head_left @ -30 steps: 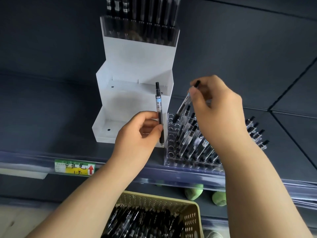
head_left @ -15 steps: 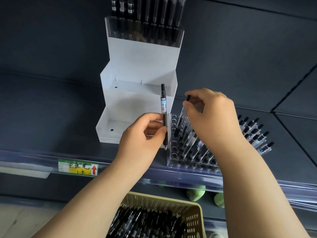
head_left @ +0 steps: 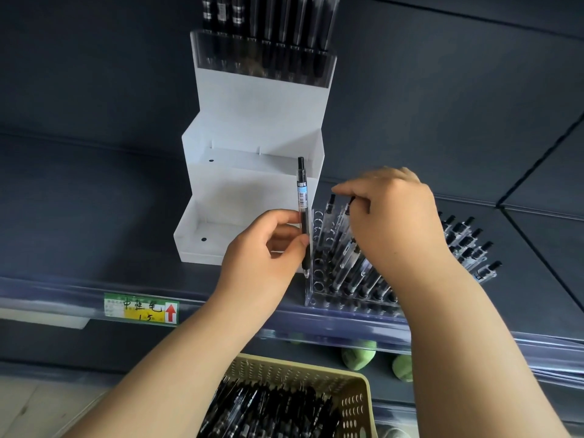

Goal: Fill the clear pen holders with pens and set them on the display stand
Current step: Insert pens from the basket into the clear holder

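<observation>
Fingers and thumb of the left hand (head_left: 265, 251) pinch an upright pen (head_left: 302, 200) beside the clear pen holder (head_left: 311, 292), while the right hand (head_left: 398, 222), arched above, pinches the top of a slotted pen (head_left: 350, 204).

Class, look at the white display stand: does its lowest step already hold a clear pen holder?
No, the lowest step of the display stand shows only its bare white floor.

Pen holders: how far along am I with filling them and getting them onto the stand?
Done: one full holder sits on the stand's top step. In hand: the second holder, on the shelf, is partly filled; the right hand is slotting a pen in, the left hand holds the next pen. Left: its open holes on the left side, then both lower steps.
</observation>
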